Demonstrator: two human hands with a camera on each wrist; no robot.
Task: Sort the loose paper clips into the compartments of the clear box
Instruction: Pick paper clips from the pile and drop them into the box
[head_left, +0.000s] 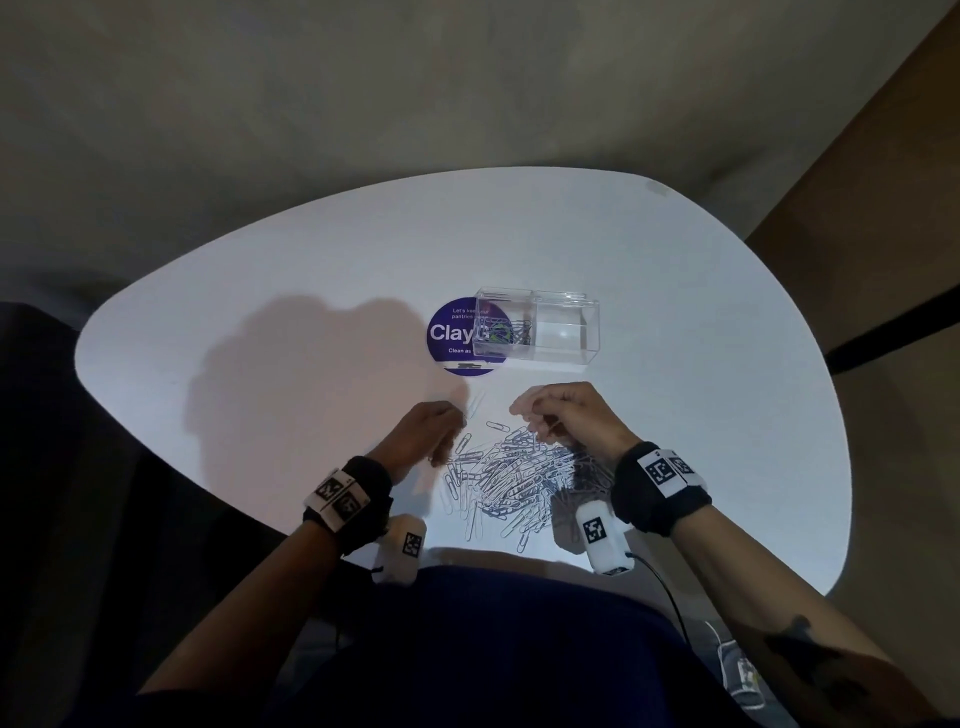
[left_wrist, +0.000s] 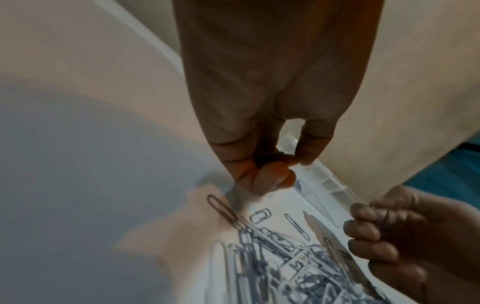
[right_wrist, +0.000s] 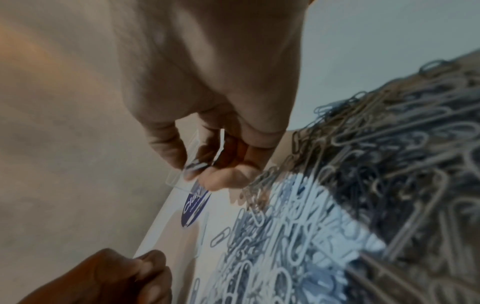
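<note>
Shiny wire paper clips (head_left: 511, 475), clear glossy box (head_left: 540, 327)

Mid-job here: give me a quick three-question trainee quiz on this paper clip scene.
1. True or false: both compartments of the clear box hold clips.
2. The pile of paper clips lies: A) inside the box B) on the table between the hands C) on the sticker.
3. Fill in: the box partly sits on a round ____ sticker.

Key: 1 false, only the left one does; 2 B; 3 purple.
</note>
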